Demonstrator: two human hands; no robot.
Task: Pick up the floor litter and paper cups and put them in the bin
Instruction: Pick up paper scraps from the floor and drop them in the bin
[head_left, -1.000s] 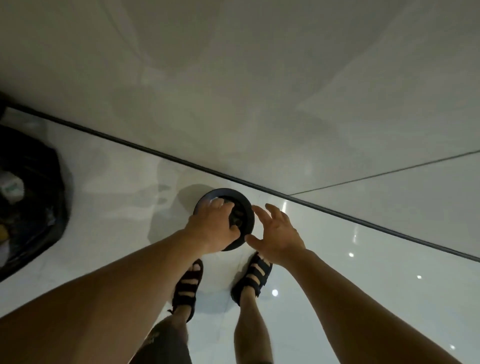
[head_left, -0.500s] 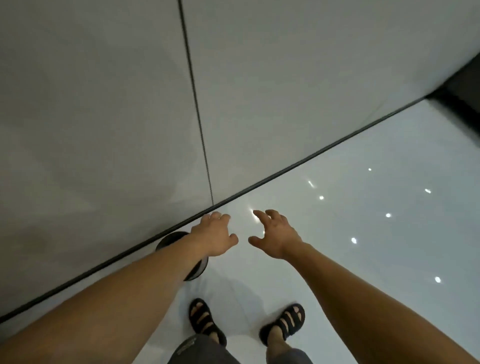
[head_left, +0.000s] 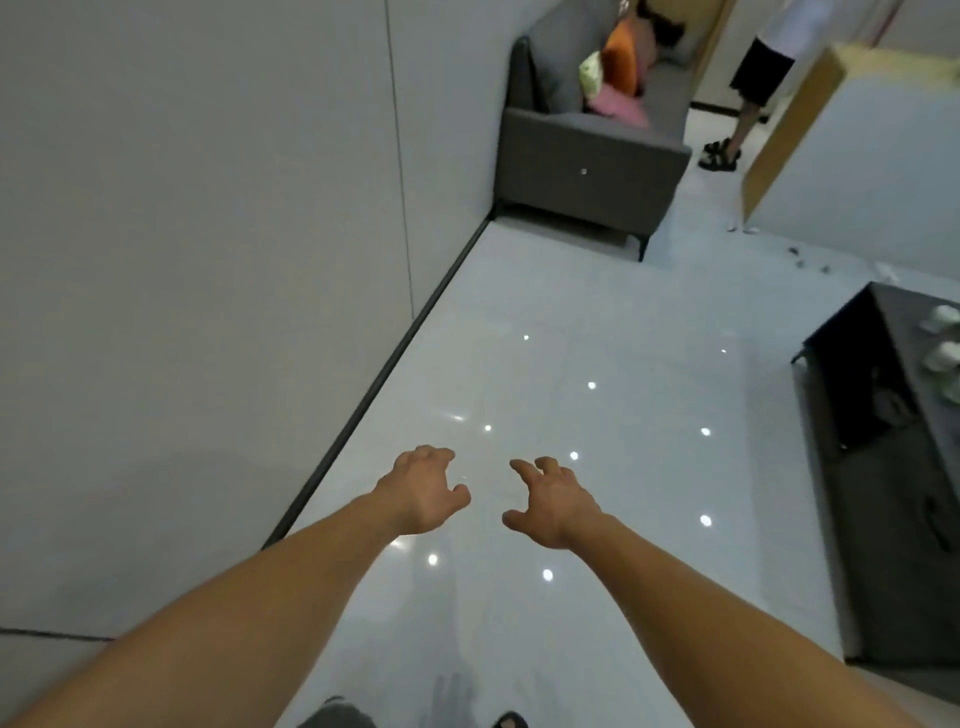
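My left hand (head_left: 423, 491) and my right hand (head_left: 553, 499) hang side by side above the glossy white floor, fingers loosely curled, holding nothing. White paper cups (head_left: 941, 338) lie on the dark low table (head_left: 878, 467) at the right edge. Small dark bits of litter (head_left: 808, 260) are scattered on the floor far ahead, beyond the table. The bin is out of view.
A grey wall runs along the left with a dark skirting line (head_left: 384, 374). A grey sofa (head_left: 587, 156) with cushions stands at the far end. Another person's legs (head_left: 743, 109) show in a doorway at top right, beside a wood-edged panel (head_left: 789, 124).
The view has swung right, away from the black round bin by the wall. My left hand has let go of the bin rim; both hands now hang free over the floor.
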